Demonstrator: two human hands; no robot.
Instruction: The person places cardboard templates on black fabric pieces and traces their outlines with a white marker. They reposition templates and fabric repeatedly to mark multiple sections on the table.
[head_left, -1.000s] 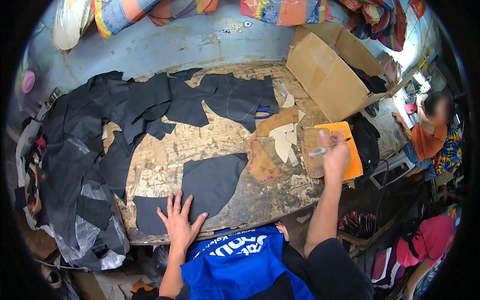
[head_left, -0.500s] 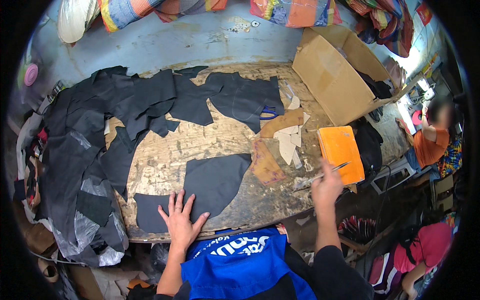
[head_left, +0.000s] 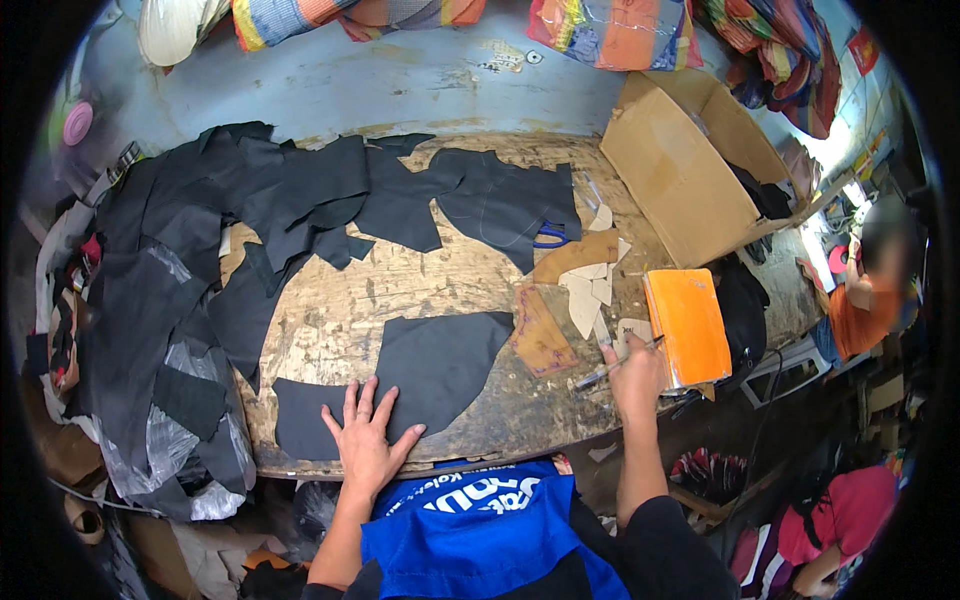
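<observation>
My left hand point(head_left: 368, 440) lies with its fingers spread on a cut piece of black sheet material point(head_left: 450, 365) near the table's front edge. To the right, my right hand point(head_left: 637, 382) is closed around a slim silver pen point(head_left: 655, 342), whose tip points toward an orange notebook point(head_left: 690, 325). Close to that hand's fingers lies a narrow, pale tool point(head_left: 595, 378), partly covered. A tan pattern piece point(head_left: 542, 335) with purple marks sits between the black piece and my right hand. Beyond it are a curved brown pattern piece point(head_left: 572, 258) and several cream ones point(head_left: 583, 305).
Black material point(head_left: 300, 190) is heaped along the table's back and left side. Blue-handled scissors point(head_left: 550, 236) lie partly under it. A cardboard box point(head_left: 680, 170) stands at the back right. Two other people point(head_left: 860, 310) are off to the right.
My right hand has moved slightly left and down, toward the pale tool, still with the pen. A cream piece shows beside the notebook. My left hand stays on the black piece; the view has shifted.
</observation>
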